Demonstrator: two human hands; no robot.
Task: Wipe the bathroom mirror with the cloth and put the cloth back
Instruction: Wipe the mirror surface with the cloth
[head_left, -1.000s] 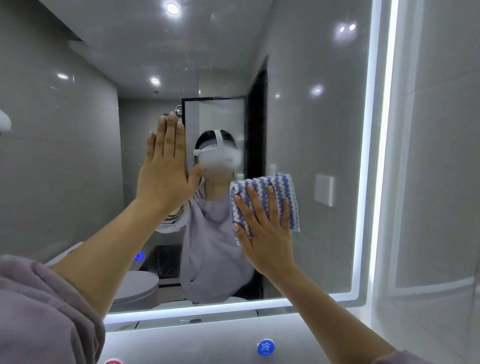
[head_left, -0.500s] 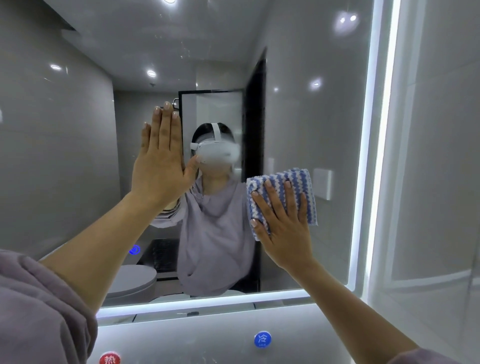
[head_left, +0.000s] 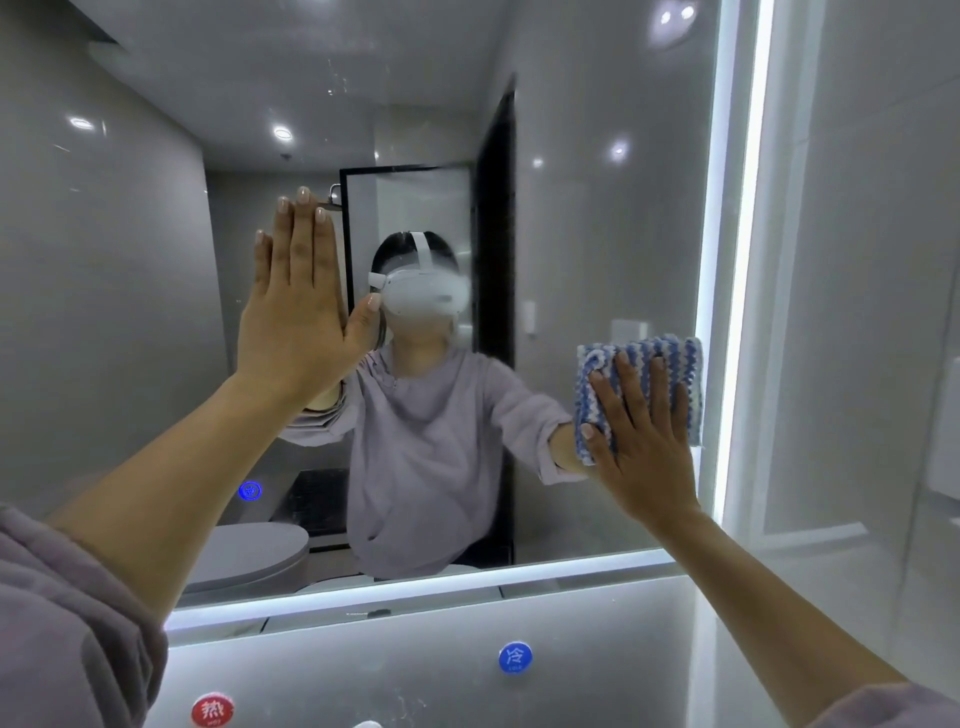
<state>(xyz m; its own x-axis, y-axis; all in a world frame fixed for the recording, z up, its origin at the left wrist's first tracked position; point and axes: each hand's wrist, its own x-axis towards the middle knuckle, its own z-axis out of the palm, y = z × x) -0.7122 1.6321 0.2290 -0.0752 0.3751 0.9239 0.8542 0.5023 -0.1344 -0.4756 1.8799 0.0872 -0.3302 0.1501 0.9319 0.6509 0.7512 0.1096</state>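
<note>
Your right hand (head_left: 641, 441) presses the cloth (head_left: 670, 358) flat on the mirror (head_left: 597, 208) near its 3 o'clock edge, fingers (head_left: 631, 384) straight and spread, cloth poking out beyond them toward 12 o'clock. Your left hand (head_left: 296, 322) lies flat on the mirror, fingers straight.

Blue round sticker (head_left: 515, 657) on shiny white wall (head_left: 363, 670), red sticker (head_left: 212, 710) down-left of it, bright light strip (head_left: 415, 588) above it, pale wall (head_left: 857, 260) up-right.
</note>
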